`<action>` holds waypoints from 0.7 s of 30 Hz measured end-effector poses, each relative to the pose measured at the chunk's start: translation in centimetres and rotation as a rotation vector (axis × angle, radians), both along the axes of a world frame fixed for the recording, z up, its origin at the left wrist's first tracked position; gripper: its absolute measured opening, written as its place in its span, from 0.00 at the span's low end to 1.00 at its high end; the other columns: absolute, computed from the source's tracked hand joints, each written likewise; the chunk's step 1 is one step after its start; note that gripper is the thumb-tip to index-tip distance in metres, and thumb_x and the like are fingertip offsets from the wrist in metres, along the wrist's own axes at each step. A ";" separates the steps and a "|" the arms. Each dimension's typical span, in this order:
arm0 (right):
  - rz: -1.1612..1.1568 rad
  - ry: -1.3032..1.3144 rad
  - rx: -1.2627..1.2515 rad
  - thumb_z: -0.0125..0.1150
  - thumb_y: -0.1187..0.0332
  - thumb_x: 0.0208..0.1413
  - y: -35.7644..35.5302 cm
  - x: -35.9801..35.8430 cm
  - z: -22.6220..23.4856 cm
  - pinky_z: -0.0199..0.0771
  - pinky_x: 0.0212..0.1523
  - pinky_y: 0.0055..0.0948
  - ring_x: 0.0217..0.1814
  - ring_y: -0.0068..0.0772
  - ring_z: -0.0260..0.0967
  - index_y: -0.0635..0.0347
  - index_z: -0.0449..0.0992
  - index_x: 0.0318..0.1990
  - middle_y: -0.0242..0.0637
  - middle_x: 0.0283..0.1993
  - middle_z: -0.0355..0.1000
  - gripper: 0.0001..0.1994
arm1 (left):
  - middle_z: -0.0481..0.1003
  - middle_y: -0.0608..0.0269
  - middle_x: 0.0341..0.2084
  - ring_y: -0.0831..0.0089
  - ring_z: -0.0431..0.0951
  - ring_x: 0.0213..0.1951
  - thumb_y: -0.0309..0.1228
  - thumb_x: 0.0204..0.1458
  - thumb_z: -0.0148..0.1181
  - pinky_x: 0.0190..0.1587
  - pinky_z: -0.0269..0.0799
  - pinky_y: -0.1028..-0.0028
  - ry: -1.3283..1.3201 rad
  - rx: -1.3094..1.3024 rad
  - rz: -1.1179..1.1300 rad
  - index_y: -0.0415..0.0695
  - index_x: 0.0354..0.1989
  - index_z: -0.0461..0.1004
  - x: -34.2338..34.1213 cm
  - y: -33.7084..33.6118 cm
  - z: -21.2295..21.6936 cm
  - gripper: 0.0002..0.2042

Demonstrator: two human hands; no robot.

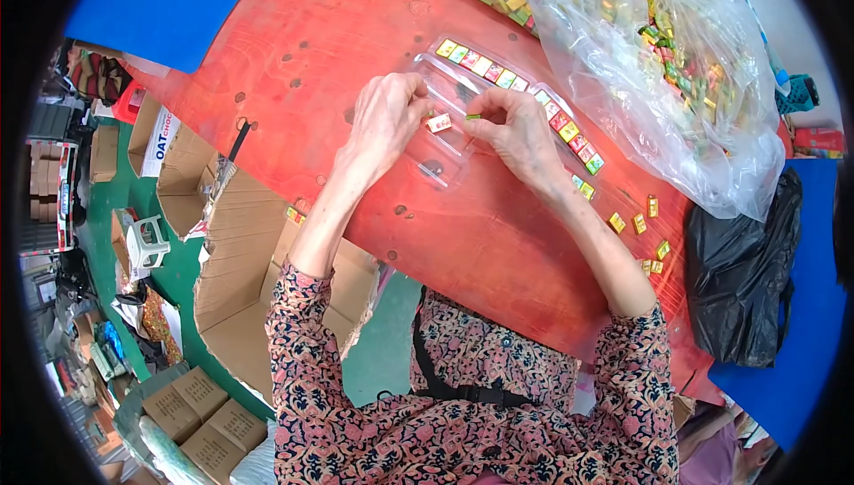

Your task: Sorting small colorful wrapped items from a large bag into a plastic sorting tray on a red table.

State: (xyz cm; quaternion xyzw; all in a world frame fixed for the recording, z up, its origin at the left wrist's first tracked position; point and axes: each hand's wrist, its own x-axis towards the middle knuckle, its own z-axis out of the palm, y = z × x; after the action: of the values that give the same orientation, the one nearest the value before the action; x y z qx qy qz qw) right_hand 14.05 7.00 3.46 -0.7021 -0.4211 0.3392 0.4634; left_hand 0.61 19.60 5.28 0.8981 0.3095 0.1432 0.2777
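You're working over a clear plastic tray (449,143) lying on the red table (338,32), and it is filling up along its far rim: a row of small wrapped candies (485,65), yellow, green, pink and red, is sitting side by side in the tray's outer channel and running on down its right side toward the table's near-right edge. The middle compartments are looking bare. Beyond it, at the table's far-right corner, a big clear plastic bag (658,67) is bulging with loose candies of the same kind, and a few strays (636,223) are lying on the table near your right forearm.

Your left hand (387,116) is pinching a small red-and-white candy (439,123) at the fingertips, just above the tray's centre; its long axis is running roughly left to right, tilted slightly. Your right hand (516,129) is clamping a thin green candy (473,117) edge-on, pointing toward the other hand. Both hands are curling inward, knuckles up, fingertips nearly meeting, forearms coming in from the near edge.

A black bag (738,280) is hanging off the right edge.
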 end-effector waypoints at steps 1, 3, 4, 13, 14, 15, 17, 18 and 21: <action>-0.017 -0.025 0.009 0.62 0.72 0.47 0.1 -0.3 0.0 0.67 0.24 0.20 0.22 0.18 0.68 0.65 0.74 0.28 0.32 0.21 0.72 0.05 | 0.72 0.45 0.20 0.55 0.75 0.26 0.24 0.41 0.60 0.29 0.66 0.64 -0.007 0.002 0.018 0.33 0.25 0.74 0.1 -0.1 -0.1 0.06; -0.036 -0.050 0.019 0.62 0.72 0.47 0.2 -0.6 0.0 0.66 0.23 0.21 0.22 0.18 0.68 0.65 0.75 0.27 0.32 0.21 0.72 0.05 | 0.71 0.43 0.19 0.51 0.74 0.27 0.23 0.40 0.59 0.29 0.66 0.61 -0.039 0.037 0.000 0.33 0.23 0.72 0.2 -0.4 -0.1 0.05; -0.051 -0.092 0.016 0.62 0.72 0.46 0.3 -0.7 -0.1 0.66 0.24 0.22 0.22 0.18 0.68 0.65 0.75 0.28 0.33 0.21 0.72 0.05 | 0.69 0.41 0.18 0.47 0.73 0.27 0.22 0.38 0.59 0.28 0.65 0.58 -0.072 0.072 -0.016 0.32 0.20 0.69 0.3 -0.4 -0.2 0.06; -0.025 -0.445 0.126 0.61 0.74 0.44 0.7 -1.4 -0.8 0.68 0.28 0.33 0.27 0.39 0.71 0.68 0.74 0.28 0.45 0.25 0.72 0.06 | 0.69 0.46 0.19 0.52 0.71 0.28 0.25 0.40 0.60 0.31 0.64 0.61 0.061 0.076 -0.097 0.34 0.24 0.73 -0.1 -0.2 -0.3 0.06; -0.017 -0.514 0.151 0.61 0.75 0.43 0.7 -1.6 -0.8 0.68 0.29 0.35 0.28 0.43 0.71 0.68 0.73 0.28 0.46 0.25 0.71 0.06 | 0.69 0.46 0.19 0.52 0.71 0.28 0.25 0.40 0.60 0.31 0.64 0.61 0.063 0.076 -0.095 0.34 0.24 0.73 -0.3 -0.1 -0.3 0.06; -0.015 -0.512 0.151 0.61 0.75 0.43 0.8 -1.8 -0.7 0.68 0.29 0.35 0.28 0.43 0.71 0.68 0.73 0.28 0.46 0.25 0.71 0.06 | 0.69 0.44 0.21 0.50 0.71 0.31 0.23 0.38 0.60 0.32 0.64 0.59 -0.005 0.061 -0.126 0.33 0.22 0.70 -0.5 -0.1 -0.4 0.06; -0.029 -0.560 0.168 0.61 0.75 0.43 0.8 -1.9 -0.6 0.67 0.30 0.37 0.29 0.44 0.70 0.67 0.73 0.28 0.46 0.25 0.71 0.05 | 0.69 0.42 0.23 0.48 0.71 0.33 0.21 0.37 0.60 0.33 0.64 0.56 -0.073 0.044 -0.156 0.32 0.19 0.67 -0.6 0.0 -0.3 0.07; -0.028 -0.561 0.167 0.61 0.75 0.43 0.8 -1.9 -0.7 0.67 0.30 0.37 0.29 0.44 0.70 0.67 0.73 0.28 0.46 0.25 0.71 0.05 | 0.69 0.43 0.24 0.48 0.71 0.34 0.21 0.37 0.60 0.34 0.64 0.57 -0.020 0.034 -0.175 0.32 0.20 0.67 -0.4 0.0 -0.1 0.07; -0.039 -0.510 0.141 0.60 0.75 0.43 0.8 -1.9 -0.8 0.67 0.30 0.37 0.30 0.44 0.70 0.67 0.73 0.28 0.46 0.24 0.70 0.05 | 0.68 0.47 0.25 0.51 0.70 0.34 0.23 0.38 0.60 0.36 0.64 0.59 0.033 0.092 -0.208 0.34 0.24 0.69 -0.6 0.2 -0.6 0.07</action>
State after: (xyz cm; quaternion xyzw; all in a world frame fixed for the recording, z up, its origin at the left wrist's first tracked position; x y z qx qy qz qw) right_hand 12.10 7.79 2.64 -0.7386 -0.5334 0.1122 0.3967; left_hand -0.01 19.83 4.73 0.9394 0.2121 0.1131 0.2443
